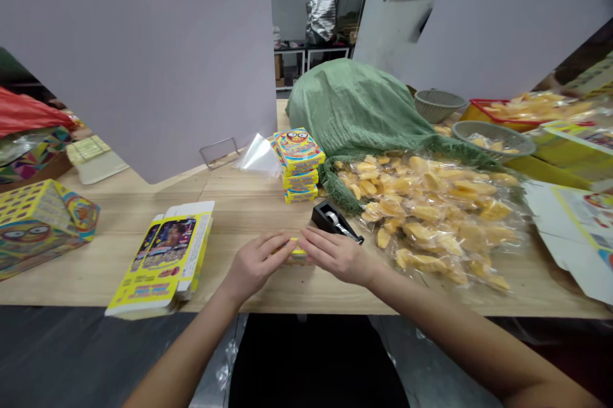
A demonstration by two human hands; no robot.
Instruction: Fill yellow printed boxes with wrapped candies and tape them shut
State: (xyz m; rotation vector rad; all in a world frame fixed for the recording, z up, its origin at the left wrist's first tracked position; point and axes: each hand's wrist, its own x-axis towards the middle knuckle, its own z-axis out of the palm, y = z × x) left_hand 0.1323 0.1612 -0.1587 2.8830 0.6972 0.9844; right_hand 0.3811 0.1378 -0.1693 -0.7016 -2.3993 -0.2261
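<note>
Between my hands a small yellow printed box lies on the wooden table, mostly covered by my fingers. My left hand presses its fingers together on the box's left side. On the right side my right hand rests with fingers held together over the box. A black tape dispenser stands just beyond my right hand. Behind it is a stack of several small yellow boxes with a cartoon face on top. Flattened yellow cartons lie to the left.
Many clear-wrapped yellow pieces spill from a green woven sack at the right. Farther right are grey baskets, a red-rimmed tray and open cartons. A yellow display box and a wire stand are on the left.
</note>
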